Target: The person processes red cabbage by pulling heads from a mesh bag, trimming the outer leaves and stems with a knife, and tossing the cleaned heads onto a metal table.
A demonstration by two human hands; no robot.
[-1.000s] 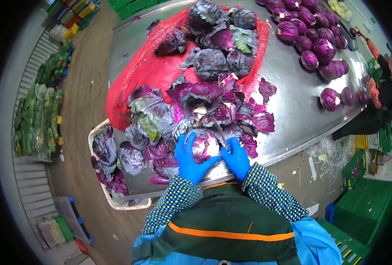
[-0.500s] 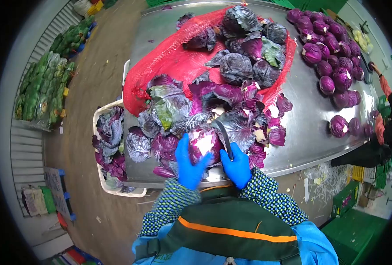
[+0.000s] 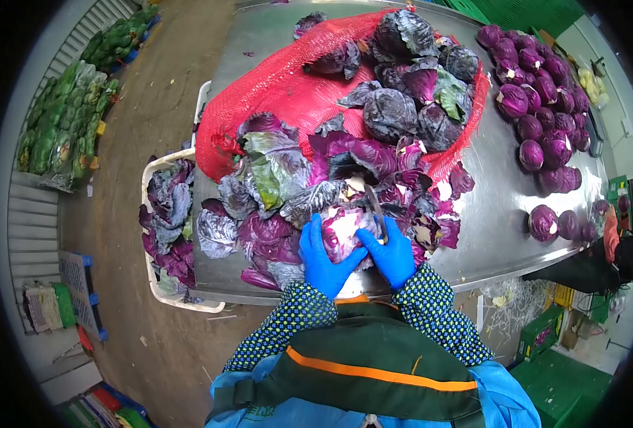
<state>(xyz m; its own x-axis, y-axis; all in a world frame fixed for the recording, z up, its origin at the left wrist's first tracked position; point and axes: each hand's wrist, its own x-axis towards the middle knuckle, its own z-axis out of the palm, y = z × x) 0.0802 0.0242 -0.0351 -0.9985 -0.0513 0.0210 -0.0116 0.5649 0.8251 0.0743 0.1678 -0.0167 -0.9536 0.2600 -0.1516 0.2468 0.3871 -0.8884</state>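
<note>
A red cabbage (image 3: 343,230) with a pale cut patch sits near the table's front edge. Gloved in blue, my left hand (image 3: 325,262) grips it from the left and below. My right hand (image 3: 392,258) is closed around a knife (image 3: 375,207), its dark curved blade pointing away from me along the cabbage's right side. The right thumb reaches towards the cabbage; whether it touches cannot be made out. Stripped outer leaves (image 3: 270,239) lie left of and beyond my hands. Behind them a red mesh sack (image 3: 274,89) holds several untrimmed cabbages (image 3: 390,114).
On the right of the metal table (image 3: 495,235) stand many trimmed cabbages (image 3: 544,146). A white bin (image 3: 150,267) full of leaves is against the left edge. At far right, a person's orange sleeve (image 3: 611,232) shows. Green crates (image 3: 566,378) stand at lower right.
Both hands and the cabbage have shifted slightly right in view. The right hand is closer to the cabbage, its thumb now over the near right side. The knife blade stands steeper.
</note>
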